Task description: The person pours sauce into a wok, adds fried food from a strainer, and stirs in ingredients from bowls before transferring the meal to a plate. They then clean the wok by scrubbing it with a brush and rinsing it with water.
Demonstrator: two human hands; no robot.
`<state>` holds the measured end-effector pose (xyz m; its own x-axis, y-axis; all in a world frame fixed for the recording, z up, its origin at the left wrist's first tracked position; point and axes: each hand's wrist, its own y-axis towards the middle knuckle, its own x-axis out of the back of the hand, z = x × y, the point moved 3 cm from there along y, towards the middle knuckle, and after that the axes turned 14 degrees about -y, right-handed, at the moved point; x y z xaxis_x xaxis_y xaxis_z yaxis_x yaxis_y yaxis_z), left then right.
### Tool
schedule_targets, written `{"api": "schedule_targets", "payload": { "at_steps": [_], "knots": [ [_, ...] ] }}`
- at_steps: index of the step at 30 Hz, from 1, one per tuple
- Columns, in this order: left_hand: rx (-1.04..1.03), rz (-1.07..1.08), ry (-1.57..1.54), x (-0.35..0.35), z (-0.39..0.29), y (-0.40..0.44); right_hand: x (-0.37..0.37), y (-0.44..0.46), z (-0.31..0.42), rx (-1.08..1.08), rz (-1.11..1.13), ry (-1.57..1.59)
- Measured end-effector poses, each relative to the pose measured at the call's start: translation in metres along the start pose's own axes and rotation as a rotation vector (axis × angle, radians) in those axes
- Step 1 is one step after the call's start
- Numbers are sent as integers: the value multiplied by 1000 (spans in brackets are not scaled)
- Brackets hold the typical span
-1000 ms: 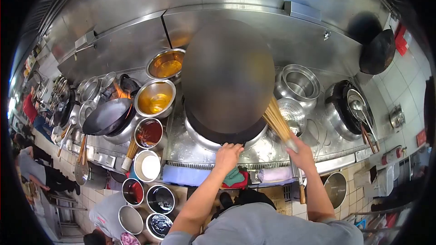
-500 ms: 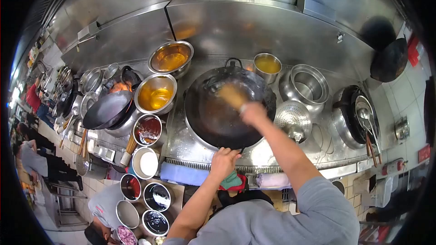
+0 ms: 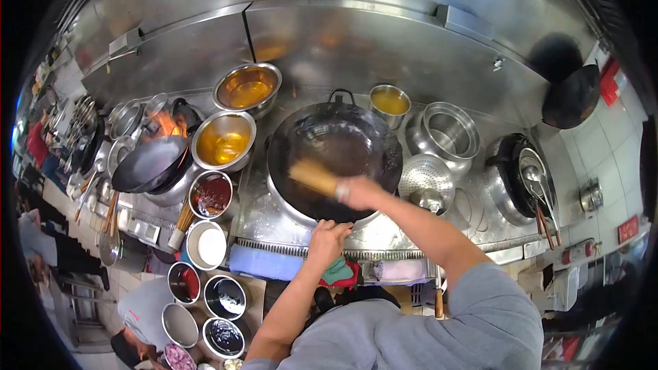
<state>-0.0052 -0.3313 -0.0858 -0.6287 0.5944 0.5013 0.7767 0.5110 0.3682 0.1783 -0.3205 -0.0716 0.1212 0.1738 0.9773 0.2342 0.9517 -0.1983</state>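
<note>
A large black wok (image 3: 363, 123) sits on the middle burner, dark and wet inside. My right hand (image 3: 360, 192) is closed around the bound end of a bamboo brush (image 3: 312, 176), whose bristles point left over the wok's lower left inner wall. At the wok's near edge my left hand (image 3: 329, 238) is closed on the rim or near handle; the exact grip is hidden under the fingers. Right of the wok lie a perforated strainer (image 3: 425, 178) and a ladle (image 3: 430, 200).
Two bowls of yellow liquid (image 3: 223, 140) stand left of the wok. Flames (image 3: 166, 125) rise behind another wok (image 3: 152, 162). A pot of yellow liquid (image 3: 390, 101) stands behind. Sauce containers (image 3: 210, 194) are at lower left, near a bending person (image 3: 142, 312).
The brush, first right of the wok, has moved into it and then toward its lower left, with my right hand. My left hand stays at the near edge. The view has shifted slightly.
</note>
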Motion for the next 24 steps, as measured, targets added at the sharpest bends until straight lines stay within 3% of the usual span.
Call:
{"api": "schedule_targets", "payload": {
  "at_steps": [1,3,4,5,6,7,8,10,13,15,16,19,21,23,24],
  "knots": [
    [-5,-2,-7,0,1,1,14,-30,13,168,-18,251],
    [-20,-18,-9,-1,3,3,29,-53,-40,239,126,158],
    [-27,-27,-6,-2,2,0,14,-46,-102,241,119,68],
    [-43,-35,2,-2,0,1,50,-48,-151,65,171,-61],
    [-58,-63,1,1,2,2,114,-72,-154,-511,34,-293],
    [-87,-78,3,0,4,2,147,-79,-162,-637,-219,-384],
    [-104,-85,3,-2,5,-3,169,-85,-187,-737,-442,-410],
    [-37,-79,8,0,4,-6,193,-135,-188,-769,-740,272],
    [-20,-108,29,1,1,-7,171,-203,-134,-801,-817,364],
    [-49,-119,6,0,4,-7,130,-246,-113,-662,-652,445],
    [-61,-123,-12,1,4,-7,114,-266,-102,-684,-455,534],
    [-88,-125,-31,5,-1,-5,68,-297,-66,-711,-40,368],
    [-84,-120,-22,1,0,-4,25,-296,-57,-540,14,347],
    [-76,-110,-38,-3,3,-4,-21,-282,-53,-567,216,338],
    [-78,-108,-33,-3,2,-3,-51,-271,-56,-481,143,272]
  ]
}}
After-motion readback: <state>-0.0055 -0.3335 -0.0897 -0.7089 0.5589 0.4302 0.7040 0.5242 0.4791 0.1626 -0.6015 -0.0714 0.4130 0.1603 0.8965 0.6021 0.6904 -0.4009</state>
